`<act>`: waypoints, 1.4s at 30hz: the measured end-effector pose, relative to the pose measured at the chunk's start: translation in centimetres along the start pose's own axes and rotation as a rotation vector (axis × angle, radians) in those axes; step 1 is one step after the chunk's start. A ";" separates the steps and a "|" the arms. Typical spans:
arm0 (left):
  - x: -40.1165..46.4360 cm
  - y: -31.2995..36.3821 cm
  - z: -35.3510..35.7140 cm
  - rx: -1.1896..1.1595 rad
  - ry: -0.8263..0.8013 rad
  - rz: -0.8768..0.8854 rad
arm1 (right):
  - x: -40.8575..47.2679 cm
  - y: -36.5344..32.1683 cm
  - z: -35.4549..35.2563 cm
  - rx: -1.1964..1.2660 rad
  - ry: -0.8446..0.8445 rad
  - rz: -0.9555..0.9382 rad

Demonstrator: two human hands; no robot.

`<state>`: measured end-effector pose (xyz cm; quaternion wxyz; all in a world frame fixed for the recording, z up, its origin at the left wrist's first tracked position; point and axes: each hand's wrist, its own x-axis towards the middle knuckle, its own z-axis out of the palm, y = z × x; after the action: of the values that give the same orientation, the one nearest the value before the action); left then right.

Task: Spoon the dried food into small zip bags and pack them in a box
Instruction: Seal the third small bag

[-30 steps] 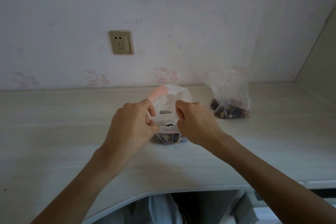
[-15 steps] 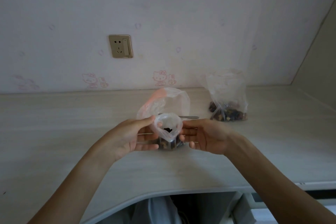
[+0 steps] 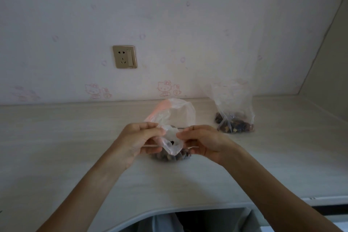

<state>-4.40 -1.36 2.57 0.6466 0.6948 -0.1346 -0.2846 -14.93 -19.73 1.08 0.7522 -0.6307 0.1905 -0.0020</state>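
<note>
Left hand [image 3: 138, 140] & right hand [image 3: 202, 142] each pinch a side of the small zip bag [image 3: 172, 147], resting on the bench [image 3: 56, 147] w/ dried food [image 3: 170, 156] inside. Best to line up both strips, squeeze air out, then press across end to end.

The small bag [image 3: 172, 145] is thin clear plastic (crinkled, slightly glossy); the desk [image 3: 56, 137] looks like pale matt wood grain; the socket [image 3: 124, 56] has a brushed metallic sheen.
</note>
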 end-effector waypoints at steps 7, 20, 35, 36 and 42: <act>-1.0 0.4 0.4 1.036 0.385 0.571 | -0.5 -0.9 2.4 -0.854 0.441 -0.445; -1.1 0.9 -1.1 -0.063 -0.148 -0.111 | -0.3 -0.9 0.0 -0.092 0.100 -0.031; 0.2 -0.7 -0.9 -0.490 -0.229 -0.117 | 0.1 0.5 -0.9 0.523 -0.153 -0.101; 0.1 -0.6 -0.8 -0.471 -0.205 -0.099 | 0.1 0.4 -0.7 0.496 -0.147 -0.116; -0.7 1.4 0.4 -0.001 0.065 0.157 | -1.2 -1.6 0.9 -0.104 0.207 -0.274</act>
<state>-4.95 -1.50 4.14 0.6712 0.6907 -0.1677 -0.2104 -15.40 -18.88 3.09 0.6875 -0.6855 0.1790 -0.1594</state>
